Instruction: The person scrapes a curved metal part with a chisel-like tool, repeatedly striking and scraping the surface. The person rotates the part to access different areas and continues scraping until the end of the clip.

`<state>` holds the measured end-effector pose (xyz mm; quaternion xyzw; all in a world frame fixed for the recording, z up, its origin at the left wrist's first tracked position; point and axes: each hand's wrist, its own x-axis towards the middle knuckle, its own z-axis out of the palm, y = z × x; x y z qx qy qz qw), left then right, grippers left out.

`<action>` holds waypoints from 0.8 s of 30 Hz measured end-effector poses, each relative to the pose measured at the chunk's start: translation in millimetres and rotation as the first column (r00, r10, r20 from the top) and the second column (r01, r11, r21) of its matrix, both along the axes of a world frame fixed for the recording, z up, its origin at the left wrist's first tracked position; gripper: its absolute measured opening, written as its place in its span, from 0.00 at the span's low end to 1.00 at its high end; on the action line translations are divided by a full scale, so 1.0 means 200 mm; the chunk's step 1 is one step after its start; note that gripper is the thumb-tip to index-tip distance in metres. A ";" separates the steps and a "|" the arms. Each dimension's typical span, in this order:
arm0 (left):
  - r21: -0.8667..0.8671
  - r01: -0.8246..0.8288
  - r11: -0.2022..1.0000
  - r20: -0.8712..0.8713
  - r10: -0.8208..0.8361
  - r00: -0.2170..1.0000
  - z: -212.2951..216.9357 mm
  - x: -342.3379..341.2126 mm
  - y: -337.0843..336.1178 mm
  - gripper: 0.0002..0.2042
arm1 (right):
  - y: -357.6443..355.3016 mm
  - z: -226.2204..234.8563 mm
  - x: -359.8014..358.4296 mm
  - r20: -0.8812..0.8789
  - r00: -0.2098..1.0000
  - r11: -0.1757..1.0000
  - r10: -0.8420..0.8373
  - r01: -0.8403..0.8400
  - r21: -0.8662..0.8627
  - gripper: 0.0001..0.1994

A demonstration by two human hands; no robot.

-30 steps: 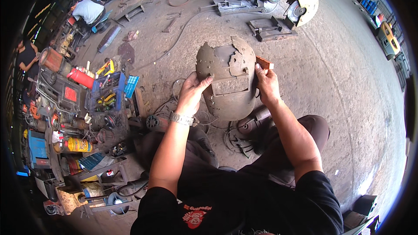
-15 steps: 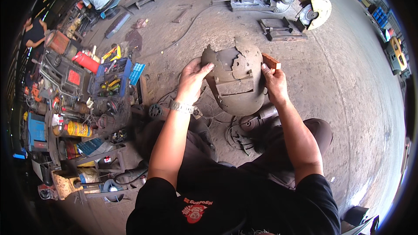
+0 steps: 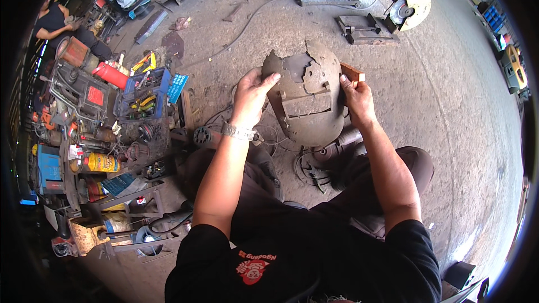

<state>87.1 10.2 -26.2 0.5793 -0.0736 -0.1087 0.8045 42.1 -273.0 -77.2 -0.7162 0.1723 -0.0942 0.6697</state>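
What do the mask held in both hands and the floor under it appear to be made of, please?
The welding mask looks like stiff fibreboard or moulded sheet, matt brown and grimy; its top edge is chipped into ragged, flaking breaks, unlike bent metal. The material stays uncertain. The left hand and right hand hold its sides. The floor looks like bare concrete: grey, matt, stained.

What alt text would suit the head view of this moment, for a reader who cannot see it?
A seated person holds a worn, chipped welding mask over a concrete floor, left hand on its left edge and right hand on its right, by a small reddish block. A blue crate of tools stands to the left and a cut-off saw lies beyond.
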 end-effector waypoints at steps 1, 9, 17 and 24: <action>-0.044 0.011 0.999 -0.017 -0.011 1.000 -0.01 0.01 0.01 0.14 | 0.00 0.01 0.00 -0.011 1.000 1.000 0.004 -0.004 0.006 0.19; -0.212 -0.023 0.977 -0.031 0.017 0.999 0.04 0.00 0.04 0.17 | 0.04 0.12 -0.05 0.140 0.990 0.999 0.035 -0.037 0.010 0.22; -0.219 -0.014 0.976 -0.034 0.006 0.999 0.07 -0.01 0.03 0.14 | 0.03 0.13 -0.05 0.156 0.988 0.997 0.020 -0.008 -0.077 0.25; -0.266 0.055 0.962 -0.008 -0.059 0.998 0.06 0.00 0.06 0.09 | 0.03 0.16 -0.06 0.135 0.990 0.995 0.041 -0.028 -0.097 0.17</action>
